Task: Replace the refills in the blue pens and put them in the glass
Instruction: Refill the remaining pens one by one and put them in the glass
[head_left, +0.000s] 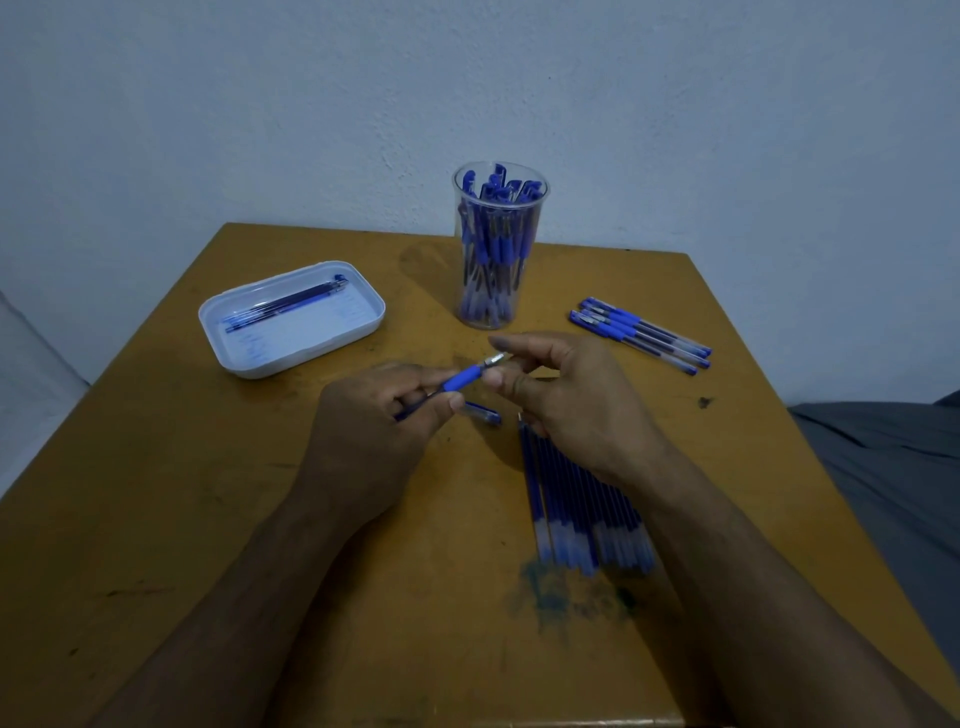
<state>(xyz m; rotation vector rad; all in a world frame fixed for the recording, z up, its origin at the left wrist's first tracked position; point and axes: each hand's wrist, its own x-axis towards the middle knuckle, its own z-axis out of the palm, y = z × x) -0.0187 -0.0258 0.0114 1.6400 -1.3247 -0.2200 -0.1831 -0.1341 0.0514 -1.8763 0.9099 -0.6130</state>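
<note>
Head view: left hand (384, 415) grips a pen (460, 382) by its barrel, right hand (561, 384) pinching the metal tip. Light, stiff and probably slick, it seems best held at the rubber sleeve.

The picture is dim, with a cold blue tint over the wall (208, 130). Soft shadows fall on the table (208, 467) below the hands (374, 431). The table edges bend from the wide lens. The near forearms look slightly blurred.

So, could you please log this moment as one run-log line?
left hand: holds pen barrel | right hand: pinches pen's metal tip | cap: on table | glass: holds pens | refills: beside right wrist
</note>
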